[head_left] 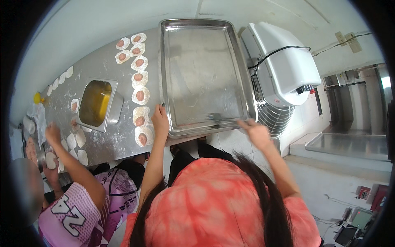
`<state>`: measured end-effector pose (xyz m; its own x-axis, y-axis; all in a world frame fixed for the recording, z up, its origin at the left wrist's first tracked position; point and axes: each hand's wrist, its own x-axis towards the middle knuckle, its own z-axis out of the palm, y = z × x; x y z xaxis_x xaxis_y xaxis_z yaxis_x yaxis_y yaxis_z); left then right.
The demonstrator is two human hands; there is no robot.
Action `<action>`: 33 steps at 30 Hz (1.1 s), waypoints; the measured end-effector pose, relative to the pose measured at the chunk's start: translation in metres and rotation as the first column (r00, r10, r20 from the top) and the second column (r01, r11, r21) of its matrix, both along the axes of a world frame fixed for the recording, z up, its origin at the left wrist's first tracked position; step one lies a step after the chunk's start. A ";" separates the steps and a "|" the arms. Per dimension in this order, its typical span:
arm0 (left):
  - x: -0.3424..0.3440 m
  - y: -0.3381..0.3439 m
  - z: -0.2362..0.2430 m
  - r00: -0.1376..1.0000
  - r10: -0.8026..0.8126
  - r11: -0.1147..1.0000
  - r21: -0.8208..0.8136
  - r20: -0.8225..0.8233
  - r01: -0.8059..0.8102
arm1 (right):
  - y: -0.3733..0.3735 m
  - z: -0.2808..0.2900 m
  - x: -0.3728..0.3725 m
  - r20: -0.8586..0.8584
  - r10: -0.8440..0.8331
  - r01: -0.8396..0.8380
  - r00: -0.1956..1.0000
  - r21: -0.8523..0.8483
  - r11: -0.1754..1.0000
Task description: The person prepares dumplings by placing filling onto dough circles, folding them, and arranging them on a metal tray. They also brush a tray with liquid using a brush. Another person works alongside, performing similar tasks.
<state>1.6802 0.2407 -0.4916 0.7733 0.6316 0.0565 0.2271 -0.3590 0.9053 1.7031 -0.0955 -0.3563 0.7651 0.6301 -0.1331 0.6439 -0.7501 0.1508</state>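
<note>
- One steel worktop [101, 64] ends at 6 o'clock, reading from the tray's centre; more room for sliding seems to lie toward 9.
- Large metal tray [201, 61] lies with its near rim at that front edge, perhaps overhanging toward 5; a hard pull or downward press could tip it.
- White mixer [284, 61] crowds the 3 o'clock wall, so a rightward shove would probably knock it.
- Co-worker [74, 214], at 8, could bump elbows with a left arm swung wide.
- Oil pan [116, 108], at 9, might slop if jolted.
- Both hands are occupied: left [160, 118] appears to grip the tray's rim at 8; right [256, 133], near 5, grasps a tool.
- Brush-like tool [220, 118], blurred, could flick drips over the near rim.
- Filled dough rounds [140, 94] sit just beside the 9 o'clock wall; leftward drift could squash them.
</note>
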 end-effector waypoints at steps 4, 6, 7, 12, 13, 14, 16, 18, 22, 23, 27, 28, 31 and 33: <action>-0.001 -0.003 0.003 0.999 -0.027 0.998 -0.065 -0.046 0.024 | -0.056 0.030 0.013 0.029 -0.207 0.208 0.978 -0.221 0.953; -0.001 -0.003 0.003 0.998 -0.038 0.997 -0.069 -0.059 0.034 | -0.023 0.015 0.009 -0.030 -0.047 0.044 0.998 -0.110 0.993; 0.000 -0.003 0.000 0.999 -0.033 0.998 -0.046 -0.039 0.031 | 0.012 0.003 0.001 -0.027 0.094 -0.094 0.995 0.004 0.996; 0.000 0.000 -0.002 1.000 -0.015 1.000 -0.002 -0.014 0.015 | 0.063 -0.038 0.018 -0.080 -0.085 0.068 0.993 -0.194 0.979; 0.000 0.000 -0.003 0.999 -0.027 1.000 -0.011 -0.028 0.027 | 0.026 -0.047 0.040 0.026 -0.051 0.052 0.998 -0.024 0.998; -0.003 0.004 -0.004 0.999 -0.024 1.000 -0.015 -0.047 0.023 | 0.031 -0.012 0.044 0.106 -0.203 0.196 0.973 0.072 0.978; 0.000 -0.001 0.003 0.999 -0.035 0.999 -0.020 -0.017 0.035 | -0.001 -0.017 0.060 0.172 -0.345 0.351 0.923 -0.006 0.936; 0.000 -0.002 0.002 0.999 -0.036 0.999 -0.022 -0.021 0.035 | 0.009 -0.029 0.045 0.159 -0.271 0.288 0.949 -0.096 0.953; -0.002 0.000 -0.004 1.000 -0.009 1.000 -0.019 -0.012 0.009 | 0.062 -0.043 -0.010 0.009 0.094 -0.094 0.996 0.072 0.993; -0.001 0.000 -0.005 1.000 0.001 1.000 -0.017 0.009 -0.001 | 0.049 -0.051 0.009 0.027 0.041 -0.043 0.999 0.046 0.998; -0.001 0.002 0.003 0.997 -0.026 0.997 -0.070 -0.077 0.021 | 0.027 -0.011 0.088 0.254 -0.345 0.337 0.904 0.078 0.938; -0.001 0.000 0.005 0.998 -0.018 0.998 -0.059 -0.059 0.014 | 0.031 -0.015 0.086 0.201 -0.366 0.370 0.909 0.019 0.929; 0.002 -0.002 0.005 1.000 0.001 0.999 -0.054 0.009 0.000 | 0.066 -0.049 0.036 0.036 0.034 -0.028 0.999 -0.151 0.988; -0.001 0.002 0.001 1.000 -0.006 0.999 -0.049 -0.001 0.006 | 0.080 -0.046 0.019 0.017 0.191 -0.191 0.981 0.007 0.982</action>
